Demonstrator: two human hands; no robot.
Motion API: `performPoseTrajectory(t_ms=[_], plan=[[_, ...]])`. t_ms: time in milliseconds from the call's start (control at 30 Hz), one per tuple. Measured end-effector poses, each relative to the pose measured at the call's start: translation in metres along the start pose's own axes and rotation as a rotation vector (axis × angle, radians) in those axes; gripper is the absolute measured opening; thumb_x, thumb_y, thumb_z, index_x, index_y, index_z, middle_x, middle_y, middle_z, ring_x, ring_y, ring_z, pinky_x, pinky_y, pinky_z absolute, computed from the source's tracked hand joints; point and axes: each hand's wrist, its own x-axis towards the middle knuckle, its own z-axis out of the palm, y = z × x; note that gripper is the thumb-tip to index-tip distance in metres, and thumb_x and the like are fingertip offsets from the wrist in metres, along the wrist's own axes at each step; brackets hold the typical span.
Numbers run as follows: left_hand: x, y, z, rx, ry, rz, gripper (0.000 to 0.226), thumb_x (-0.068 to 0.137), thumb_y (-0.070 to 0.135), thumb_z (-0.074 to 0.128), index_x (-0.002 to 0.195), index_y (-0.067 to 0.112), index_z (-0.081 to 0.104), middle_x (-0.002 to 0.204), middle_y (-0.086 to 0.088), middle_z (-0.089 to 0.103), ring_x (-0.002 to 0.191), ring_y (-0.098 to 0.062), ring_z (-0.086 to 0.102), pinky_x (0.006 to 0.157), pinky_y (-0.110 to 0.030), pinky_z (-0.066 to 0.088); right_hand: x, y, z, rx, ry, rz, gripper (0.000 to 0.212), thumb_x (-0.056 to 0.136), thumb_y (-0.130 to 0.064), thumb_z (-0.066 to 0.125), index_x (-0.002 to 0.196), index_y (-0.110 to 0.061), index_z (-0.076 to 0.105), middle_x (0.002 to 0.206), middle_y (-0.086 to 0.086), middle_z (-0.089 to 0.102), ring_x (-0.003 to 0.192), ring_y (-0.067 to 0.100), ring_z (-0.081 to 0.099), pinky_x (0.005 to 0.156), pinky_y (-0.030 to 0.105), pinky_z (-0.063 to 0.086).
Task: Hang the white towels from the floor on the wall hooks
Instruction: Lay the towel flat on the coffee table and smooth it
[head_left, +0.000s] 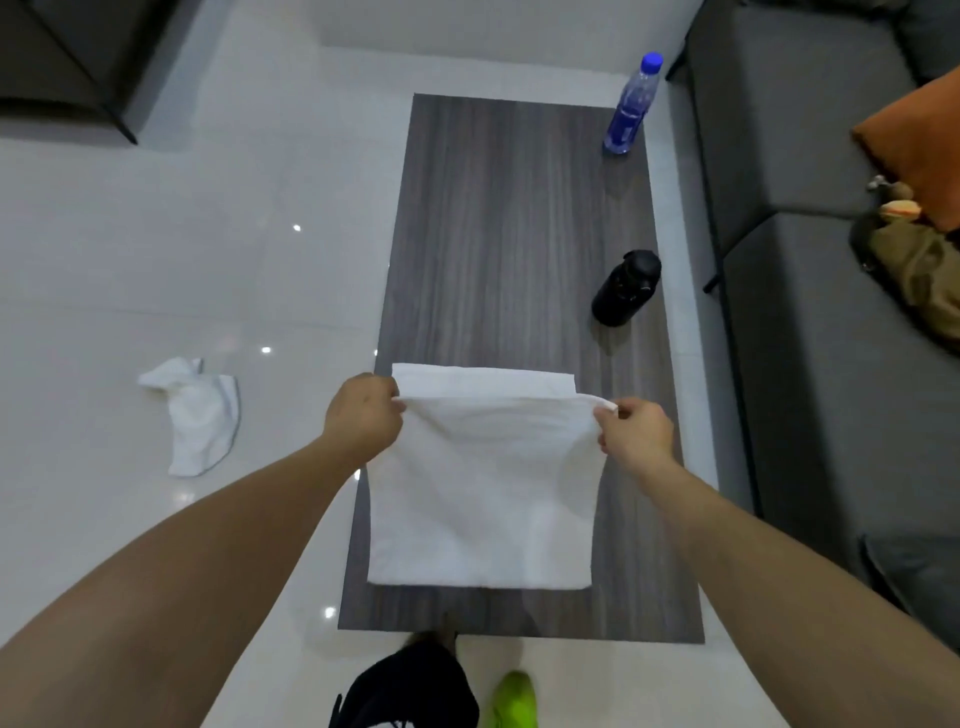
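A white towel (483, 499) lies spread over the near end of a dark wooden coffee table (498, 234). My left hand (363, 415) pinches its upper left corner and my right hand (634, 428) pinches its upper right corner, lifting that edge over a further strip of the towel that lies flat on the table. A second white towel (200, 415) lies crumpled on the pale tiled floor to the left of the table. No wall hooks are in view.
A clear bottle with a blue cap (631, 106) and a black bottle (626, 288) stand along the table's right side. A grey sofa (810, 208) with an orange cushion (919, 150) runs down the right. Dark furniture (67, 62) fills the top left.
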Motion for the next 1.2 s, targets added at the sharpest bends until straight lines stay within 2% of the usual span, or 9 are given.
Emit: performPoseTrajectory(t_ms=[100,333,467,633,700,833,933,1033,1200], plan=[[0.035,0.003,0.006,-0.051,0.092,-0.003,0.025,0.092,0.023,0.056,0.112,0.01,0.062,0.105,-0.012,0.059,0.098,-0.034,0.058,0.077,-0.038,0.05,0.032,-0.016,0.013,-0.067,0.032,-0.042,0.041,0.091,-0.027,0.064,0.128,-0.011,0.061,0.114,0.007,0.068,0.111,0.028,0.061,0.095,0.034,0.047],[0.035,-0.016,0.069,-0.074,-0.064,-0.005,0.035,0.092,0.022,0.054,0.126,0.012,0.057,0.123,-0.01,0.057,0.111,-0.029,0.054,0.08,-0.035,0.045,0.032,0.025,0.077,-0.138,-0.127,0.066,0.038,0.092,-0.028,0.064,0.127,-0.014,0.061,0.114,0.006,0.068,0.093,0.018,0.06,0.071,0.016,0.041],[-0.001,-0.035,0.123,-0.084,-0.216,-0.011,0.037,0.095,0.023,0.052,0.13,0.016,0.056,0.13,-0.006,0.054,0.113,-0.026,0.054,0.084,-0.034,0.046,-0.003,0.071,0.124,-0.255,-0.285,0.071,0.036,0.092,-0.029,0.064,0.126,-0.018,0.061,0.114,0.005,0.069,0.097,0.019,0.063,0.077,0.02,0.043],[-0.059,-0.05,0.189,0.023,-0.353,0.099,0.039,0.096,0.026,0.052,0.134,0.018,0.053,0.142,-0.007,0.045,0.126,-0.026,0.044,0.099,-0.04,0.045,-0.041,0.119,0.178,-0.476,-0.491,-0.117,0.041,0.096,-0.027,0.057,0.136,-0.015,0.055,0.132,0.008,0.058,0.118,0.025,0.056,0.099,0.031,0.043],[-0.081,-0.055,0.21,-0.007,-0.281,-0.005,0.045,0.094,0.029,0.056,0.136,0.017,0.049,0.145,-0.01,0.041,0.128,-0.03,0.041,0.102,-0.043,0.043,-0.048,0.137,0.188,-0.442,-0.381,-0.132,0.044,0.096,-0.026,0.057,0.137,-0.012,0.053,0.136,0.011,0.053,0.125,0.028,0.049,0.106,0.033,0.037],[-0.096,-0.066,0.227,-0.137,-0.151,-0.399,0.064,0.09,0.034,0.062,0.143,0.014,0.033,0.144,-0.016,0.037,0.129,-0.036,0.038,0.104,-0.049,0.04,-0.032,0.165,0.173,-0.393,0.075,0.087,0.057,0.091,-0.033,0.062,0.141,-0.011,0.046,0.141,0.014,0.047,0.129,0.034,0.04,0.108,0.042,0.032],[-0.092,-0.073,0.228,-0.247,-0.119,-0.499,0.057,0.091,0.029,0.06,0.14,0.009,0.038,0.136,-0.017,0.048,0.122,-0.036,0.047,0.1,-0.045,0.041,-0.015,0.183,0.155,-0.33,0.07,0.265,0.058,0.09,-0.04,0.061,0.137,-0.011,0.047,0.133,0.014,0.056,0.122,0.036,0.048,0.102,0.046,0.043],[-0.091,-0.077,0.226,-0.4,-0.12,-0.595,0.047,0.092,0.028,0.059,0.133,0.007,0.048,0.124,-0.016,0.059,0.112,-0.035,0.057,0.093,-0.037,0.045,-0.013,0.194,0.15,-0.117,0.038,0.276,0.04,0.094,-0.036,0.059,0.124,-0.009,0.059,0.116,0.01,0.066,0.108,0.031,0.061,0.087,0.031,0.046],[-0.103,-0.088,0.225,-0.317,-0.169,-0.577,0.025,0.093,0.026,0.053,0.102,0.005,0.063,0.092,-0.008,0.061,0.088,-0.029,0.058,0.074,-0.029,0.041,-0.028,0.21,0.143,-0.07,0.091,0.391,0.027,0.092,-0.026,0.055,0.101,-0.003,0.066,0.099,0.014,0.068,0.095,0.036,0.063,0.076,0.033,0.046]])
